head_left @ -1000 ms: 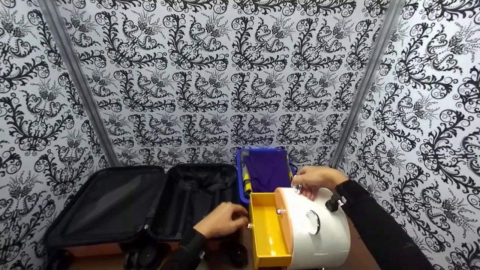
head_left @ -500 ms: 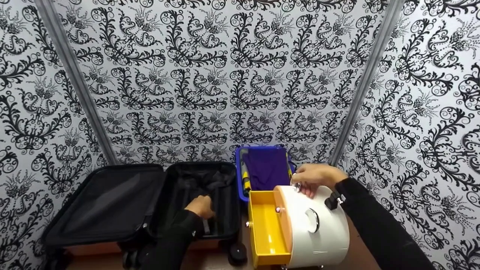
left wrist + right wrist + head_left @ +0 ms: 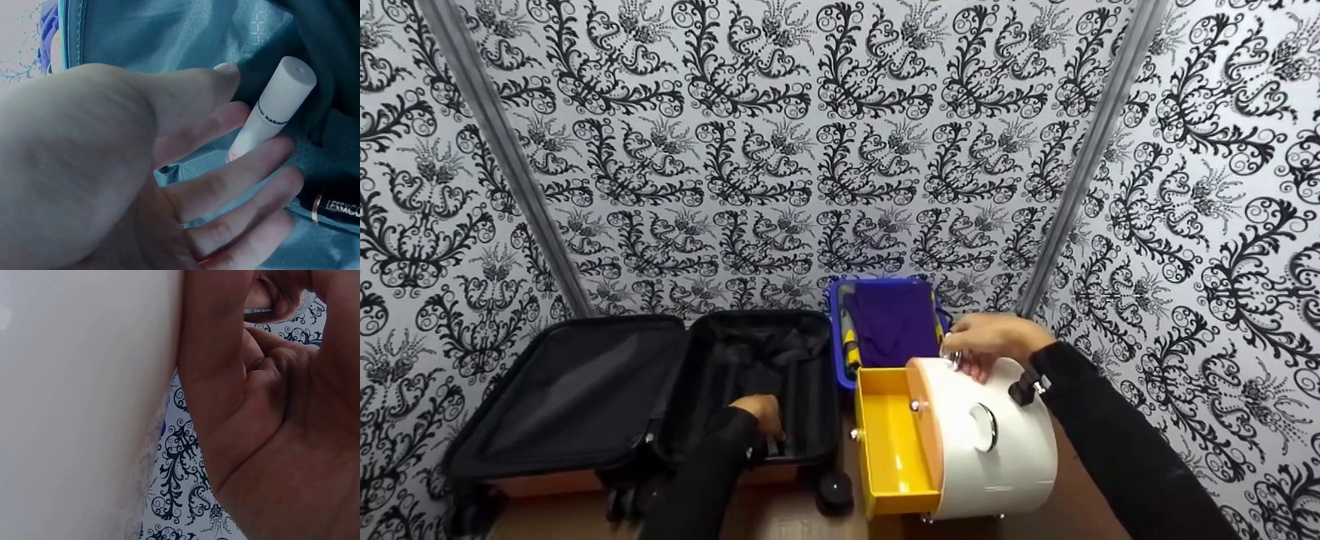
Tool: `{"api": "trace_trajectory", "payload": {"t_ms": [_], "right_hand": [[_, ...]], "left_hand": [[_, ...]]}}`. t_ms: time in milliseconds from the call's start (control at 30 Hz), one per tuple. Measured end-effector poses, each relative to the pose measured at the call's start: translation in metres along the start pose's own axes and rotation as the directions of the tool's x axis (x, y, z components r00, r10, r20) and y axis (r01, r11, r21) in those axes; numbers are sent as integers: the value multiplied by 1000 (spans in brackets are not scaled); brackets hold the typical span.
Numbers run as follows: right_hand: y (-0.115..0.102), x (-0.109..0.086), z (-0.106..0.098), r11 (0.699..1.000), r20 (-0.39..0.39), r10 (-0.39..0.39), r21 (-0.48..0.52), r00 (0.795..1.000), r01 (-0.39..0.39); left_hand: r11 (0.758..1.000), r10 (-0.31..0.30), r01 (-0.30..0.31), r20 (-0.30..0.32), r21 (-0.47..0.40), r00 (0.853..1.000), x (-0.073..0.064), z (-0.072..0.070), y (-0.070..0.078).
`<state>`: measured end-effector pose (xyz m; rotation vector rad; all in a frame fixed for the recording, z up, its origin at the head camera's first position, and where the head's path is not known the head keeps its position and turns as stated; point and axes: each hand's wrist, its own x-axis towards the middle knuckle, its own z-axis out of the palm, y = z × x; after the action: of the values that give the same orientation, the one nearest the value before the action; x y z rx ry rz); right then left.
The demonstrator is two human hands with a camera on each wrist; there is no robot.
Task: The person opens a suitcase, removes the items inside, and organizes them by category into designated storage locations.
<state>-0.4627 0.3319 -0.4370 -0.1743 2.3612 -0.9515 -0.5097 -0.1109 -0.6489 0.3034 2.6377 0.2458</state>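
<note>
My left hand [image 3: 761, 415] is down inside the right half of an open black-lined suitcase [image 3: 811, 390]. In the left wrist view its fingers are spread and loosely bent, with fingertips right at a white lipstick-like tube [image 3: 275, 107] on the dark lining. A black tube with a gold band [image 3: 337, 209] lies beside it. My right hand [image 3: 994, 337] grips a shiny metal handle [image 3: 955, 360] on top of a white rounded case [image 3: 997, 465]. From the case's front a yellow drawer [image 3: 894, 450] is pulled out, nothing visible inside.
The suitcase's other half [image 3: 577, 397] lies flat at the left. Behind the case stands a blue bin [image 3: 838, 360] with folded purple cloth [image 3: 889, 322]. A suitcase wheel [image 3: 834, 491] sits close to the drawer. Patterned walls enclose the back and sides.
My left hand has left the yellow drawer's front and moved left, down into the suitcase. My right hand keeps its grip on the handle. The head view has tilted up slightly.
</note>
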Motion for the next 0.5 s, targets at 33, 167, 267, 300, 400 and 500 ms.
{"api": "trace_trajectory", "payload": {"t_ms": [33, 167, 267, 300, 400, 500], "right_hand": [[-1, 0, 0, 1000, 3, 3, 1, 1000, -3], [-2, -1, -2, 1000, 10, 14, 5, 1000, -14], [-3, -2, -3, 1000, 7, 14, 1, 1000, -14], [-3, -2, -3, 1000, 5, 12, 0, 1000, -12], [-4, -2, -2, 1000, 13, 3, -10, 1000, -3], [-4, 0, -1, 1000, 28, 1, -19, 1000, 0]], "left_hand": [[1000, 5, -5, -7, 8, 1000, 4, 2, -1], [1000, 25, -25, -39, -4, 999, 15, 5, -5], [997, 54, -59, -87, -49, 995, 30, 10, -14], [995, 67, -74, -107, -62, 992, 34, 11, -17], [987, 91, -110, -160, -114, 983, 20, 5, -11], [973, 104, -141, -197, -185, 975, -21, -13, 11]]}}
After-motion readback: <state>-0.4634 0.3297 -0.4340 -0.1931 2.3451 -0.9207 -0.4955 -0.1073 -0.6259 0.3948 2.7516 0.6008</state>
